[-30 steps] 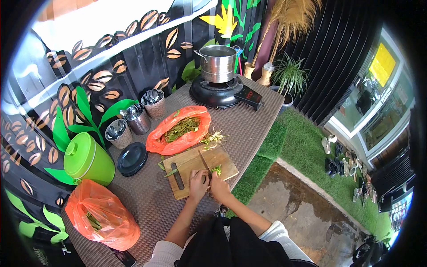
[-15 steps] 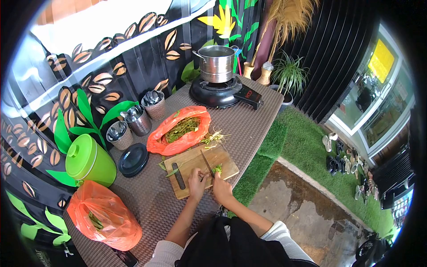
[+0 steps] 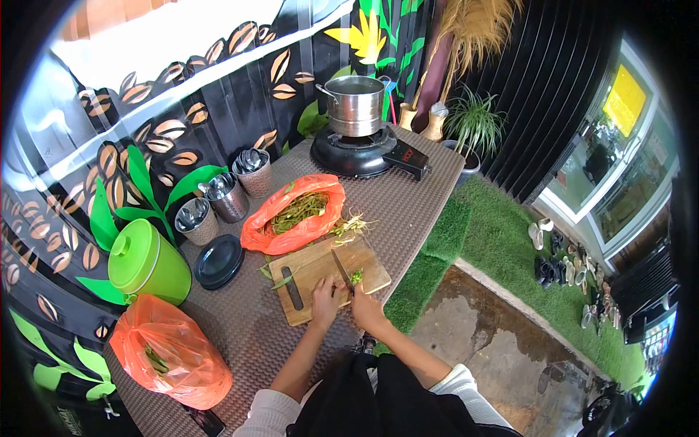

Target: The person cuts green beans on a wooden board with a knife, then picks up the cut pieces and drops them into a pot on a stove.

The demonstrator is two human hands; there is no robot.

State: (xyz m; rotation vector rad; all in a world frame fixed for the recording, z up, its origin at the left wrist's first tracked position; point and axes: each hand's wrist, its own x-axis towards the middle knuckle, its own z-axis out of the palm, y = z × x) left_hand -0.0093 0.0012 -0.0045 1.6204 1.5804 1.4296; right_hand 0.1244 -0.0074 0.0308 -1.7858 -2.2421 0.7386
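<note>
My right hand (image 3: 367, 307) is closed around the handle of a knife (image 3: 339, 263), whose blade points away from me over the wooden cutting board (image 3: 373, 266). Just right of the blade lies a small heap of chopped greens (image 3: 356, 277). My left hand (image 3: 325, 298) rests on the board left of the knife, fingers curled together; whatever they pinch is hidden. A loose green leaf (image 3: 284, 281) lies by the board's handle slot. Beyond the board, an orange plastic bag (image 3: 255, 236) stands open with long green stems (image 3: 297, 213) inside. Pale roots (image 3: 352, 226) lie at its right.
A steel pot (image 3: 354, 109) sits on a black portable stove (image 3: 349, 154) at the back. Cutlery cups (image 3: 228, 200), dark plates (image 3: 218, 262), a green lidded bucket (image 3: 149, 264) and a second orange bag (image 3: 175, 357) line the left. The table edge runs along the right.
My right hand and the knife have shifted slightly to the right and toward me. The left hand has moved a little, its fingers still curled on the board.
</note>
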